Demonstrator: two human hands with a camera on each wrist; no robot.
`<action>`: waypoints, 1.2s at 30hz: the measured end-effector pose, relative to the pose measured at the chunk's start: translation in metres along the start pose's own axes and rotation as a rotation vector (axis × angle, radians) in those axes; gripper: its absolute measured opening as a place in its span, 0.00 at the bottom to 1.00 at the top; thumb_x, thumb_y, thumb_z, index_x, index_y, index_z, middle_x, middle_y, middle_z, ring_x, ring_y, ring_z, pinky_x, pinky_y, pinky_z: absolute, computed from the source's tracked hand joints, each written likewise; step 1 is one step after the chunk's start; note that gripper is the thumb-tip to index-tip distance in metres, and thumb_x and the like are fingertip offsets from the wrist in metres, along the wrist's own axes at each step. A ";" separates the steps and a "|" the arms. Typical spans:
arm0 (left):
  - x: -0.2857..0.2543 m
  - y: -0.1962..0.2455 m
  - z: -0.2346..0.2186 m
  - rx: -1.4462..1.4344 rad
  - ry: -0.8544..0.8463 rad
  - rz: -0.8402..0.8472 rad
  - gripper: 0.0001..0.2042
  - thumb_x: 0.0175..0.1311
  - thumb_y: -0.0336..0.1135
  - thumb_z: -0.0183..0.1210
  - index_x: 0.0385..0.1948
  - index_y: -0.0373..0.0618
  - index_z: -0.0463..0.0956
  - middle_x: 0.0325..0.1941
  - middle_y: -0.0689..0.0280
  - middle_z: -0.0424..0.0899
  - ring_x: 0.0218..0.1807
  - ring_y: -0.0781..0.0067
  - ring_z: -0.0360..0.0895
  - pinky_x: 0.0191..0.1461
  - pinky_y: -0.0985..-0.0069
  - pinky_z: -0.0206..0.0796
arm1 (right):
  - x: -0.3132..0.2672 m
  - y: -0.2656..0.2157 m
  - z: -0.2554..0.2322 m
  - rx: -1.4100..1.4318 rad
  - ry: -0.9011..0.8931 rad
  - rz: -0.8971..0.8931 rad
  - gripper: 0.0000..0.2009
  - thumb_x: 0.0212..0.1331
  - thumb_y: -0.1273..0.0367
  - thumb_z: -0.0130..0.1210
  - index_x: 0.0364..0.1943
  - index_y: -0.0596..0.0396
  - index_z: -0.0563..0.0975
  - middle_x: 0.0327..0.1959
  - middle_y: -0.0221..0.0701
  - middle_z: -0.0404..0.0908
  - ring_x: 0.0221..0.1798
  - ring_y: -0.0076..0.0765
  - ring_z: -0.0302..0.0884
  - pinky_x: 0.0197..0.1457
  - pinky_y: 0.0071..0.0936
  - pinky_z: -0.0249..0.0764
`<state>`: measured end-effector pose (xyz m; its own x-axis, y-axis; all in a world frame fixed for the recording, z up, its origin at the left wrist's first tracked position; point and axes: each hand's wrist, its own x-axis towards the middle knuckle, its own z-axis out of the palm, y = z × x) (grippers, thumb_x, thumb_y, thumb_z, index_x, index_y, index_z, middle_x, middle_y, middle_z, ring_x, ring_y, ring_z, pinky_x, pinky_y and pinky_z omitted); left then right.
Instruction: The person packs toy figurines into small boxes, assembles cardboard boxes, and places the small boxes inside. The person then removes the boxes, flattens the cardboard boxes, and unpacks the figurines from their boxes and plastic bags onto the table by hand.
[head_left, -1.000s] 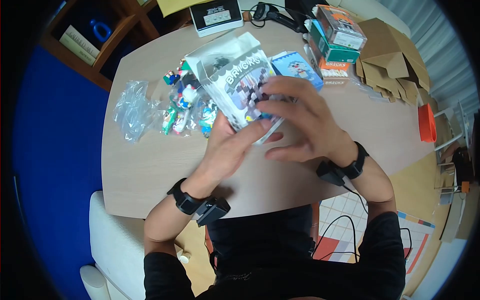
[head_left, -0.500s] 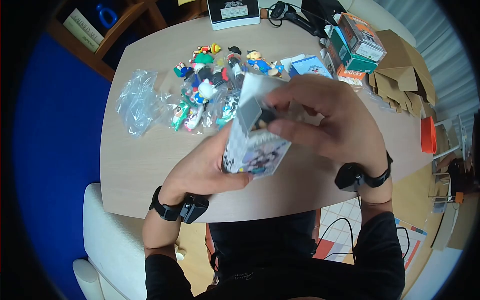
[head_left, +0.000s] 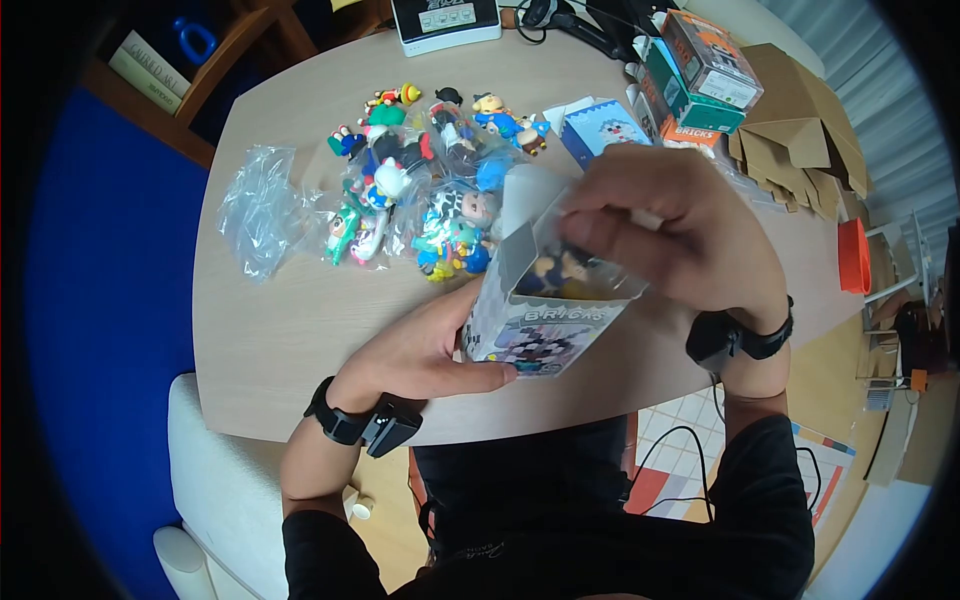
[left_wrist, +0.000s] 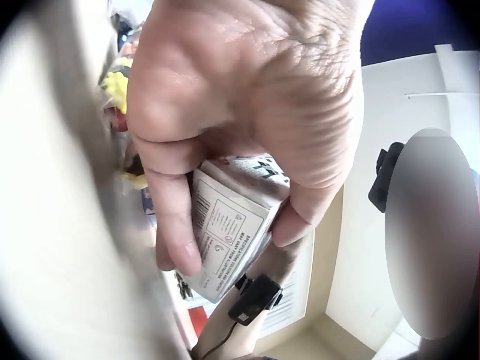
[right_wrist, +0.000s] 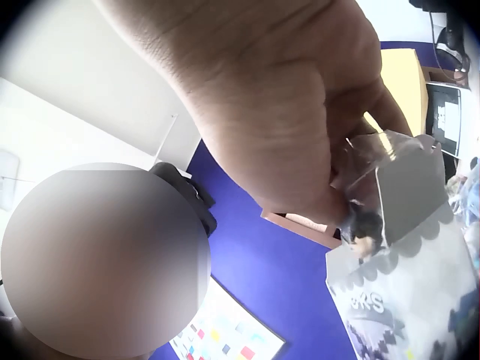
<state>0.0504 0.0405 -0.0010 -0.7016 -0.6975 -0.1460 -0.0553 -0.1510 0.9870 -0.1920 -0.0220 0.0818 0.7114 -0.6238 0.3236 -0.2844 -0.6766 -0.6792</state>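
Note:
My left hand (head_left: 420, 355) grips a white box printed "BRICKS" (head_left: 545, 345) near its lower end, thumb across the front. In the left wrist view the fingers hold the box's printed bottom (left_wrist: 229, 225) from both sides. The top stands open, with flaps raised. Inside is a small dark-haired figure (right_wrist: 364, 229) in a clear plastic bag (head_left: 605, 278). Over the opening, my right hand (head_left: 680, 225) pinches the upper part of that bag between thumb and fingers. The right fingertips are blurred in the head view.
Several bagged toy figures (head_left: 385, 185) lie beyond the box, with a crumpled clear bag (head_left: 258, 215) to their left. At the back right stand a blue box (head_left: 605, 130), stacked boxes (head_left: 705, 65) and flattened cardboard (head_left: 800, 140). A red-orange container (head_left: 853, 255) sits at the right edge.
The box has been tipped so its open top faces up toward the head camera. My right hand has moved from the box's front to its opening and now pinches the bag, which shows more.

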 end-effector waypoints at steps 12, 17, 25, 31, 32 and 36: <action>0.004 -0.024 -0.011 -0.045 -0.191 -0.067 0.27 0.58 0.29 0.63 0.60 0.38 0.64 0.51 0.64 0.78 0.50 0.79 0.74 0.47 0.80 0.71 | 0.005 0.049 -0.035 0.545 0.502 0.054 0.11 0.68 0.67 0.48 0.38 0.61 0.76 0.36 0.26 0.77 0.39 0.19 0.73 0.47 0.18 0.67; 0.007 -0.023 -0.009 0.137 -0.248 -0.063 0.24 0.56 0.35 0.66 0.54 0.38 0.70 0.43 0.66 0.80 0.40 0.81 0.74 0.39 0.79 0.68 | 0.026 0.053 -0.004 0.760 0.567 0.131 0.11 0.69 0.65 0.49 0.41 0.58 0.79 0.32 0.24 0.78 0.35 0.14 0.73 0.36 0.17 0.78; 0.006 -0.038 -0.019 0.106 -0.228 -0.020 0.25 0.55 0.33 0.66 0.55 0.39 0.70 0.42 0.68 0.81 0.41 0.82 0.73 0.40 0.80 0.67 | 0.041 0.057 0.035 0.876 0.294 0.407 0.16 0.67 0.67 0.51 0.56 0.57 0.73 0.44 0.32 0.82 0.50 0.26 0.78 0.56 0.23 0.74; 0.005 -0.025 -0.027 -0.254 -0.049 -0.030 0.29 0.57 0.25 0.64 0.62 0.41 0.64 0.56 0.66 0.77 0.57 0.78 0.73 0.57 0.77 0.69 | 0.033 0.048 0.024 0.670 0.195 0.327 0.18 0.69 0.65 0.49 0.59 0.58 0.71 0.45 0.34 0.81 0.52 0.29 0.78 0.61 0.28 0.71; 0.005 -0.025 -0.029 -0.266 -0.056 -0.063 0.30 0.57 0.23 0.64 0.63 0.41 0.62 0.59 0.65 0.75 0.61 0.76 0.71 0.62 0.75 0.67 | 0.032 0.048 0.022 0.662 0.202 0.288 0.18 0.69 0.64 0.49 0.58 0.58 0.71 0.44 0.34 0.81 0.52 0.29 0.77 0.59 0.27 0.71; -0.005 -0.017 -0.025 -0.262 -0.010 0.022 0.34 0.59 0.26 0.64 0.67 0.39 0.58 0.64 0.62 0.72 0.65 0.71 0.68 0.68 0.71 0.61 | 0.021 0.041 0.011 0.520 0.158 0.283 0.18 0.69 0.63 0.49 0.58 0.58 0.72 0.43 0.34 0.81 0.48 0.27 0.77 0.56 0.25 0.70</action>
<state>0.0733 0.0291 -0.0186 -0.7079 -0.6955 -0.1230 0.1448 -0.3133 0.9385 -0.1819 -0.0585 0.0539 0.5392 -0.8286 0.1507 -0.0693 -0.2220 -0.9726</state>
